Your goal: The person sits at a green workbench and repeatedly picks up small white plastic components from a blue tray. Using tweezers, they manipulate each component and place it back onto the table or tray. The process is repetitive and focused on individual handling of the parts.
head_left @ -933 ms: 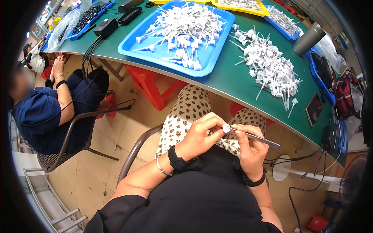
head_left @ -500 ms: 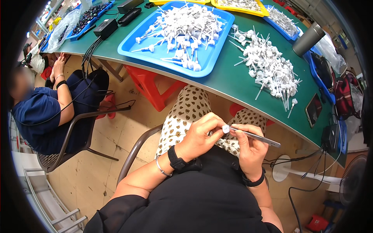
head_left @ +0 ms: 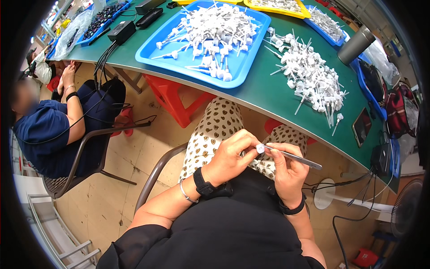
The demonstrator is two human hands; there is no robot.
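While the left hand (head_left: pixel 230 157) pinches a small white piece (head_left: pixel 260 148) between thumb and fingers above the lap (head_left: pixel 208 136), the right hand (head_left: pixel 290 172) grips a slim metal tool (head_left: pixel 300 158) whose tip is at that piece. Beyond them, on the green worktop (head_left: pixel 273 98), a blue tray (head_left: pixel 244 74) carries a heap of white-headed pieces (head_left: pixel 217 27), with a loose white pile (head_left: pixel 316 76) to its right and, farther right, a phone (head_left: pixel 362 127) and a grey cylinder (head_left: pixel 356 45).

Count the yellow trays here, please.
2: one yellow tray beyond the large blue tray, a second yellow tray to the first's right. More may lie beyond the picture's top edge.
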